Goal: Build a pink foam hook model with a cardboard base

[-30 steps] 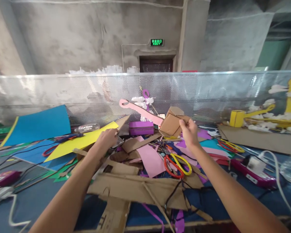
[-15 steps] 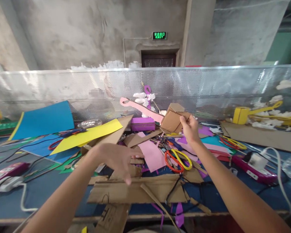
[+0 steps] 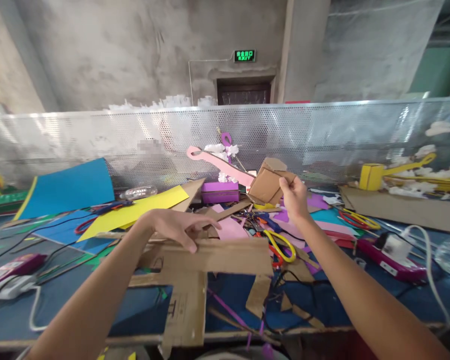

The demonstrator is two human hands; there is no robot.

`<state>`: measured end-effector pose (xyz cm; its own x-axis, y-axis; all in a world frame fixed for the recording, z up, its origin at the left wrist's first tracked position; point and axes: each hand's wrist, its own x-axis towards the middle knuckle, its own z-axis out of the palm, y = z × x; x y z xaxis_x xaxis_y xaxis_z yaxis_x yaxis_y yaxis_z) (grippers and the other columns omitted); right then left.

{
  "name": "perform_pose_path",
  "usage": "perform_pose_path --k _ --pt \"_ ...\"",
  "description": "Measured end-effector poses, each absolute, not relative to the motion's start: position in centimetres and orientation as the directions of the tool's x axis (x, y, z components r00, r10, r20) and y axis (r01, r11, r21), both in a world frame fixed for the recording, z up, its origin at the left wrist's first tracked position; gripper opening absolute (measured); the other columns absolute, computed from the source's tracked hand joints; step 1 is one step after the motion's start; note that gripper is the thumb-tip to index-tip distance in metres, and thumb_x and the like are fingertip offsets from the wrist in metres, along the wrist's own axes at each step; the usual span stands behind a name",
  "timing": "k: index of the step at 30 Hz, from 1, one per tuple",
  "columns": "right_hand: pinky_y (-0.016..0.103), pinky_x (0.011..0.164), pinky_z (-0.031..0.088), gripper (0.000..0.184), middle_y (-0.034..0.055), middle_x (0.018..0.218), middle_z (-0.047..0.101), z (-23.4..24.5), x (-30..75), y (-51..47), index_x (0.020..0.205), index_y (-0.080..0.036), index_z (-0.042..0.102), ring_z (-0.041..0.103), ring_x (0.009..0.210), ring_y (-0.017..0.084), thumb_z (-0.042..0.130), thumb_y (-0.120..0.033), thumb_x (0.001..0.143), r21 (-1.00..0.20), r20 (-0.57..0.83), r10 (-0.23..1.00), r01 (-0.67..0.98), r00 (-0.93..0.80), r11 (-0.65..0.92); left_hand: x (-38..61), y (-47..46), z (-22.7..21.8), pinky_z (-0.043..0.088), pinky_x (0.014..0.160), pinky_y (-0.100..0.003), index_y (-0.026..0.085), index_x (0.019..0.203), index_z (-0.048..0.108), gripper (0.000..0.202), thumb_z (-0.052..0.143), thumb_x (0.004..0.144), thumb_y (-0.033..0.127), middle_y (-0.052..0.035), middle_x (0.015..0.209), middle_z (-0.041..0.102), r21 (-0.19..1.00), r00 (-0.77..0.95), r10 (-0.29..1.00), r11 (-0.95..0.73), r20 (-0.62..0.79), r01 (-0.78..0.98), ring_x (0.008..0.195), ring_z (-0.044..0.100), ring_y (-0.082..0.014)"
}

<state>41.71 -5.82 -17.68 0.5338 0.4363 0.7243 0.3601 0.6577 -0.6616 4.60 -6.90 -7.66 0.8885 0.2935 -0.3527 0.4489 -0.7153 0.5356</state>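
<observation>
My right hand (image 3: 295,199) pinches the edge of a folded brown cardboard piece (image 3: 267,184) held above the pile. A long pink strip with a looped end (image 3: 221,164) extends leftward from that piece; how they join is hidden. My left hand (image 3: 182,227) is at the upper edge of a long cardboard strip (image 3: 225,257), with the thumb on its near face and the fingers curved over behind it. Below that strip lies a printed cardboard piece (image 3: 185,310). Pink paper (image 3: 232,229) shows just beyond my left fingers. Yellow-handled scissors (image 3: 283,245) lie between my hands.
Yellow paper (image 3: 135,212) and a blue sheet (image 3: 75,187) lie left. A purple box (image 3: 220,192) stands behind the pile, before a perforated metal screen (image 3: 165,130). Power strips (image 3: 393,260) with cables lie at both sides. A yellow cardboard model (image 3: 371,177) stands right.
My left hand has come down to the long cardboard strip, which has shifted away from me, covering some of the pink paper and red scissor handles. My right hand stays nearly still.
</observation>
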Motion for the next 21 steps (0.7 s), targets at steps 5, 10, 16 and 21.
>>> perform_pose_path --k 5,10,16,21 --pt "0.04 0.088 0.053 0.032 0.0081 0.101 0.075 -17.7 41.8 -5.9 0.099 -0.019 0.068 0.068 0.094 0.026 0.066 -0.049 0.088 -0.659 0.724 0.415 0.376 0.551 0.651 3.1 -4.1 -6.9 0.048 0.095 -0.032 0.025 0.152 0.042 0.063 0.056 0.094 0.046 -0.0082 0.127 0.07 0.411 0.802 0.558 -0.694 -0.211 0.591 0.112 0.064 -0.0249" --pt "0.045 0.093 0.051 0.032 0.01 0.101 0.074 -17.9 42.2 -5.8 0.097 -0.019 0.066 0.067 0.097 0.028 0.065 -0.05 0.09 -0.637 0.728 0.322 0.424 0.605 0.644 3.5 0.2 -7.3 0.046 0.102 -0.033 0.022 0.141 0.055 0.05 0.045 0.095 0.04 -0.01 0.144 0.061 0.21 0.639 0.769 -0.626 0.005 0.751 0.125 0.058 -0.0262" --pt "0.047 0.097 0.051 0.03 0.0114 0.11 0.074 -17.6 42.5 -5.6 0.103 -0.02 0.066 0.067 0.103 0.028 0.063 -0.047 0.09 -0.589 0.744 0.28 0.398 0.607 0.703 6.1 3.9 -10.0 0.048 0.097 -0.034 0.018 0.135 0.06 0.048 0.045 0.09 0.024 -0.0121 0.132 0.069 0.222 0.482 0.865 -0.501 0.139 0.836 0.114 0.064 -0.0259" --pt "0.045 0.094 0.052 0.031 0.0098 0.1 0.073 -17.9 42.8 -5.2 0.098 -0.02 0.065 0.067 0.096 0.027 0.063 -0.049 0.089 -0.622 0.728 0.289 0.421 0.622 0.661 9.0 3.7 -13.4 0.052 0.08 -0.036 0.016 0.14 0.053 0.049 0.042 0.093 0.021 -0.0135 0.111 0.073 0.184 0.421 0.885 -0.456 0.198 0.871 0.09 0.069 -0.0252"
